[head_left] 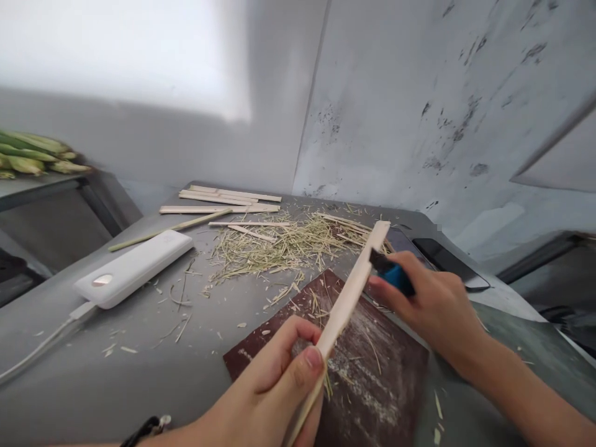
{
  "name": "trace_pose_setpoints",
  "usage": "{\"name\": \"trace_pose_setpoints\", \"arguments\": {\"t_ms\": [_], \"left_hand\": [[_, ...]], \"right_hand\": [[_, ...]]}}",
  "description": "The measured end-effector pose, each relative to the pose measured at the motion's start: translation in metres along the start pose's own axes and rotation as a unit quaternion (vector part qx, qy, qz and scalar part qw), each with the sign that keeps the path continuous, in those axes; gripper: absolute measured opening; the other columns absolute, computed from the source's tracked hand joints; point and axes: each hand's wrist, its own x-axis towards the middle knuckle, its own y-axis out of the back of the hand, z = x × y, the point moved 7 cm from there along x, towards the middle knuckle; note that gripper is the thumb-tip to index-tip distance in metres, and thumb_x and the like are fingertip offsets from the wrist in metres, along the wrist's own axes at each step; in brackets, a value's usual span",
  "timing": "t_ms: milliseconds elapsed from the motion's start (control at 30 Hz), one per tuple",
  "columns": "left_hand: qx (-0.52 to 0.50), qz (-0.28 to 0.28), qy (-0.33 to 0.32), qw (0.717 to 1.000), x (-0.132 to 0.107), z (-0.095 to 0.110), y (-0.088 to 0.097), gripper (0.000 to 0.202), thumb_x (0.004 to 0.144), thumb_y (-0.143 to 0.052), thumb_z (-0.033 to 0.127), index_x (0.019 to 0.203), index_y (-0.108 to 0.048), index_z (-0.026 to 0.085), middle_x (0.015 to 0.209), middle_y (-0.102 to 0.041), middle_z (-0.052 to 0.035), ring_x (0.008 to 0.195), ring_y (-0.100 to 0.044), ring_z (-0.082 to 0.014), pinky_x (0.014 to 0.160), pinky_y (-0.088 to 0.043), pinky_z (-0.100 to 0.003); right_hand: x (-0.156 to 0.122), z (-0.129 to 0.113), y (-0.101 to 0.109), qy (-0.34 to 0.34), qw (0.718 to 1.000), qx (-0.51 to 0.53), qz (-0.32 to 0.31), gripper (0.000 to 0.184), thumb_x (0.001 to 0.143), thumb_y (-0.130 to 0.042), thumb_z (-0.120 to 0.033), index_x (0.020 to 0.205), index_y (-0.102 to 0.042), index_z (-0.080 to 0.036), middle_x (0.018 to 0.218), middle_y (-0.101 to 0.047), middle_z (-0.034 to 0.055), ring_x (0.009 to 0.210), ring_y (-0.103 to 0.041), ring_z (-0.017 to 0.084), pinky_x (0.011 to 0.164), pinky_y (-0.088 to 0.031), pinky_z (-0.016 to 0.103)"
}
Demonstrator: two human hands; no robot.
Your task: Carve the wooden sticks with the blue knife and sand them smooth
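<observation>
My left hand (pixel 279 379) is closed around the lower part of a pale bamboo strip (pixel 354 288), which points up and away from me. My right hand (pixel 433 304) grips a blue-handled knife (pixel 393 273), its dark blade resting against the strip near the far end. Both hands are over a dark red cutting board (pixel 372 385) dusted with shavings. A heap of thin bamboo shavings (pixel 279 245) lies just beyond the board on the grey table (pixel 139 360).
A white power bank (pixel 135 267) with a cable lies at the left. Several cut bamboo strips (pixel 223 198) sit at the table's far edge, beside a thin green stalk (pixel 167 230). A dark phone (pixel 447 261) lies at the right. Green stalks (pixel 32 158) rest on a side shelf.
</observation>
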Motion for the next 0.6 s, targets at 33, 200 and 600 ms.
{"name": "trace_pose_setpoints", "arguments": {"t_ms": [33, 200, 600], "left_hand": [[0.008, -0.004, -0.002, 1.000, 0.001, -0.001, 0.001, 0.032, 0.105, -0.040, 0.056, 0.107, -0.044, 0.024, 0.041, -0.038, 0.0141, 0.032, -0.022, -0.0063, 0.036, -0.018, -0.014], [0.030, 0.005, -0.011, 0.999, 0.007, -0.001, 0.007, 0.035, 0.103, -0.039, 0.060, 0.110, -0.039, 0.026, 0.045, -0.046, 0.0123, 0.033, -0.030, -0.0068, 0.036, -0.024, -0.012], [0.025, 0.016, 0.004, 1.000, 0.004, 0.008, 0.009, 0.031, 0.104, -0.036, 0.058, 0.111, -0.041, 0.028, 0.043, -0.040, 0.0138, 0.027, -0.028, -0.0074, 0.028, -0.026, -0.011]], "right_hand": [[0.001, 0.001, 0.006, 0.005, 1.000, -0.006, 0.024, 0.029, 0.104, -0.048, -0.049, 0.097, -0.055, -0.022, 0.051, -0.051, -0.0084, 0.035, -0.044, 0.011, 0.044, -0.030, 0.025], [0.000, -0.022, -0.005, 0.071, 0.987, 0.114, -0.091, 0.031, 0.103, -0.047, -0.053, 0.101, -0.055, -0.023, 0.056, -0.055, -0.0080, 0.045, -0.054, 0.012, 0.047, -0.036, 0.024], [-0.006, -0.036, -0.019, 0.026, 0.937, 0.286, -0.200, 0.024, 0.109, -0.036, -0.035, 0.104, -0.057, -0.025, 0.073, -0.065, -0.0064, 0.061, -0.061, 0.010, 0.061, -0.043, 0.023]]}}
